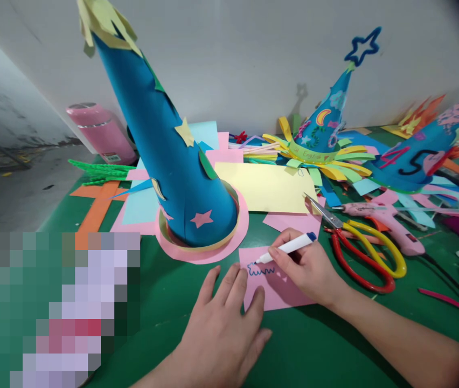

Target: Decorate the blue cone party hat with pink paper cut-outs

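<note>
Pinching marker (pixel 292 247), right hand (pixel 312 272) curls; left (pixel 224 318) splays.

A green table (pixel 160 323) adjoins a pale wall (pixel 245 59). A pink bottle (pixel 104 134) is positioned at the far left, near a bundle of green pipe cleaners (pixel 102 173). Scissors (pixel 335 222), fitted with one red and one yellow handle, lie with blades parted beside a pink glue gun (pixel 393 220). A blue cone hat (pixel 321 125), topped by a star outline, is located beyond. A second cone hat (pixel 409 159), marked "5", is located to its right, among paper strips (pixel 405 202).
</note>
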### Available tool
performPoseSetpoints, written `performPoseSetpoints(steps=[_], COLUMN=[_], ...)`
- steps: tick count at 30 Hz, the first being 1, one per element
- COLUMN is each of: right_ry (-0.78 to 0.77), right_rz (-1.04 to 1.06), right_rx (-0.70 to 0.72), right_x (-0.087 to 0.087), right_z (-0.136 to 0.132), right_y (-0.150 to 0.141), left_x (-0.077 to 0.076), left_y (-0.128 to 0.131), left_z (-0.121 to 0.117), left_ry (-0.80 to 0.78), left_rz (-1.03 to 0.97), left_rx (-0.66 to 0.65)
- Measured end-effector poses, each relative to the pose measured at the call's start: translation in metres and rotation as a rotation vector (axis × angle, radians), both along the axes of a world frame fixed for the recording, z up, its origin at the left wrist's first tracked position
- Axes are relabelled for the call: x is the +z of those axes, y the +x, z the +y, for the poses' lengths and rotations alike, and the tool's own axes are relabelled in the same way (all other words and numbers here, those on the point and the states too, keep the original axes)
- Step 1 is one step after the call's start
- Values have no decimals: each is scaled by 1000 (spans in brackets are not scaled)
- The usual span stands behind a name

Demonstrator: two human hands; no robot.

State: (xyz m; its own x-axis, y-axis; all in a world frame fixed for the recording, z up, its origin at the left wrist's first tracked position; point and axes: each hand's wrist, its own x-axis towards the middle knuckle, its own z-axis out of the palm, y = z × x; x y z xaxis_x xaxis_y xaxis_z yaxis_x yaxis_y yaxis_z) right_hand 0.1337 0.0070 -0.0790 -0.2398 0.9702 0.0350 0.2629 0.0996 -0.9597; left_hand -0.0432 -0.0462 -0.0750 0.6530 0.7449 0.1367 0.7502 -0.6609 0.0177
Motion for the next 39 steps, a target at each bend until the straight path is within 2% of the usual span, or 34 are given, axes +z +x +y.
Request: performPoseSetpoints(steps=[3,11,21,26,30,32,36,39], right_ry=[-24,5,0,-53,8,14,-70,-100], right_rz=[29,-1,-45,158,305,306,229,208], right_rx=[-3,-32,-38,-53,-132,-104,58,87], right_x=[0,0,-3,-4,-4,-3,1,3], right_z=[0,0,0,3,10,12,10,7], right_y=[0,0,1,3,10,15,19,17], left_x=[2,-4,1,0,-2,0,3,0], left_y=[0,-1,1,0,-2,-2,-3,-4], left_z=[1,0,1,0,-1,-2,-1,-3], left_ry=[-5,34,29,-1,-5,-15,-34,-29], left_rz=[4,-27,-16,5,-11,-6,13,-1], left_rx=[-4,0,0,-2,-2,-9,-9,0])
